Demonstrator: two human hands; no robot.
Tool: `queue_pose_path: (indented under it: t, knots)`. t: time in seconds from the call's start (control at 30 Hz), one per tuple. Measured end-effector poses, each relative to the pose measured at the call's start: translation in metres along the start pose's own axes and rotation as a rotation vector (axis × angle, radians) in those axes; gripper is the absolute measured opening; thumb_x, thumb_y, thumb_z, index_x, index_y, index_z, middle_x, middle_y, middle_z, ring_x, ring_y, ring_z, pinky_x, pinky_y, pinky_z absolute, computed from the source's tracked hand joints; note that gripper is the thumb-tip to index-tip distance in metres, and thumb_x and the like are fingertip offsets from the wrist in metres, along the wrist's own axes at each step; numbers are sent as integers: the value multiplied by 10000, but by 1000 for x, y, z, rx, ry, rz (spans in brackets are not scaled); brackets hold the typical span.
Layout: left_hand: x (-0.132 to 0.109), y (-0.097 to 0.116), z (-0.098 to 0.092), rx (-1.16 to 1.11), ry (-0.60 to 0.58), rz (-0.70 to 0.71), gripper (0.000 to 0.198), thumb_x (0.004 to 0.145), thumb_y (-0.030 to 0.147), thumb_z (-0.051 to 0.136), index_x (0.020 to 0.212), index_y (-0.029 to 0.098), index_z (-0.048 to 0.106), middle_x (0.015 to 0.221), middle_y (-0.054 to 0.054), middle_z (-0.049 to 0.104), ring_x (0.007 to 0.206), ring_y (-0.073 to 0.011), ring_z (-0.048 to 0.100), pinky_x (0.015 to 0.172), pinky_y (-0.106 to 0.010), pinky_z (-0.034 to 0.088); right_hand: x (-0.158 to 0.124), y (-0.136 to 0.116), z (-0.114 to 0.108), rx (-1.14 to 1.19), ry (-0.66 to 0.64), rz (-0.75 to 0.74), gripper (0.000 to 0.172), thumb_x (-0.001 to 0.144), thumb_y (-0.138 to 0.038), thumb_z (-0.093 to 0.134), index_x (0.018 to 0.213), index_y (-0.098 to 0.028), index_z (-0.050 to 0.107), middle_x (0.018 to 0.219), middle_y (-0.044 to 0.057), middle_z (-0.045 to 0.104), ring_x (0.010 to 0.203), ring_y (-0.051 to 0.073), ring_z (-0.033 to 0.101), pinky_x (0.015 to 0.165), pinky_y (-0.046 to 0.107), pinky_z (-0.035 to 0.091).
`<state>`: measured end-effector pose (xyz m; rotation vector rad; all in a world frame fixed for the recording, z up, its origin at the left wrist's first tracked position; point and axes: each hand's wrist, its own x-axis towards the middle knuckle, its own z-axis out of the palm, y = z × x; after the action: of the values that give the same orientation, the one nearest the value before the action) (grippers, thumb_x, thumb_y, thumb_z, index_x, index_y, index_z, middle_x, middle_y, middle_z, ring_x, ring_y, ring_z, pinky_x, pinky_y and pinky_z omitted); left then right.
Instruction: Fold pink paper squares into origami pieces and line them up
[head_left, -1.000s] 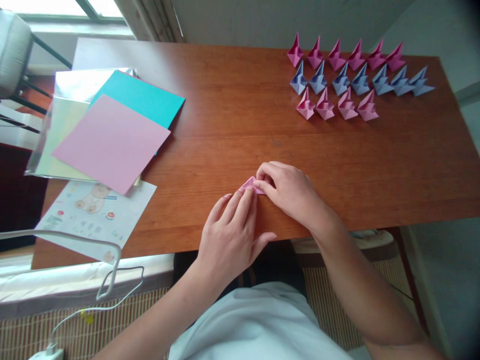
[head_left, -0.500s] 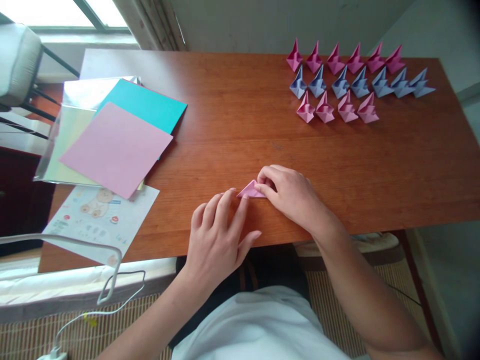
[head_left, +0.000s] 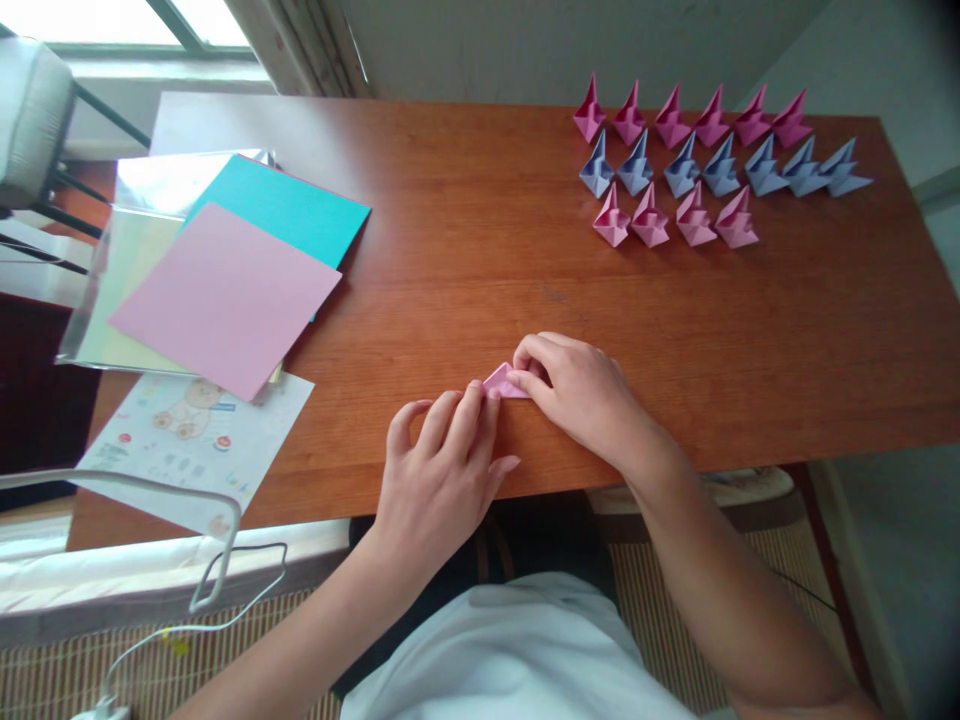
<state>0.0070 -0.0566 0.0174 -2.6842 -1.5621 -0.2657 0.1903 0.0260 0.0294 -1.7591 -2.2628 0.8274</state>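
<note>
A small pink folded paper (head_left: 499,380) lies on the wooden table near its front edge. My right hand (head_left: 574,390) pinches its right end between thumb and forefinger, hiding that part. My left hand (head_left: 442,450) rests palm down to the left, fingers spread a little, with the fingertips against the paper's left end. Its thumb sticks out apart from the paper. Farther back on the right stand rows of folded paper figures: dark pink ones (head_left: 628,120), blue ones (head_left: 635,170) and lighter pink ones (head_left: 649,220).
On the left side of the table (head_left: 450,220) a pink sheet (head_left: 232,300) overlaps a turquoise sheet (head_left: 300,215) and a clear plastic packet (head_left: 90,300). A printed bear sheet (head_left: 202,450) lies nearer me. A white curved bar (head_left: 157,480) crosses the table's left corner.
My left fingers have drawn closer together and slid slightly right along the paper's left end. My right hand keeps its pinch. The view has shifted a little.
</note>
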Motion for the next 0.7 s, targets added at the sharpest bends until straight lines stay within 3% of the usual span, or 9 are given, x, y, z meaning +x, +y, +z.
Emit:
queue_pose_path:
  t: [0.2,0.43,0.7]
  knots:
    - [-7,-7,3,4,12,19,521,1022,374,518,1423,44,565,1512,-125,571,1256,-319,580,1028,-486,356,0,1,2,-4,15,-5,109,954,-257,649,852,-231,622,917,2,710,818,174,617,657,288,329]
    - [-15,-7,6,-44,-1,-100,561,1002,394,535,1485,108,522,1587,-175,468,1300,-384,527,1005,-525,349,-1,-4,-1,-31,2,19,108,942,-260,674,852,-229,622,879,-10,680,772,159,586,614,286,290]
    - [-18,-10,4,-36,15,-100,553,999,354,554,1478,79,515,1542,-146,535,1268,-373,548,1009,-519,361,0,-4,-2,-26,-5,25,122,940,-260,683,841,-228,618,864,-17,675,761,153,578,610,285,287]
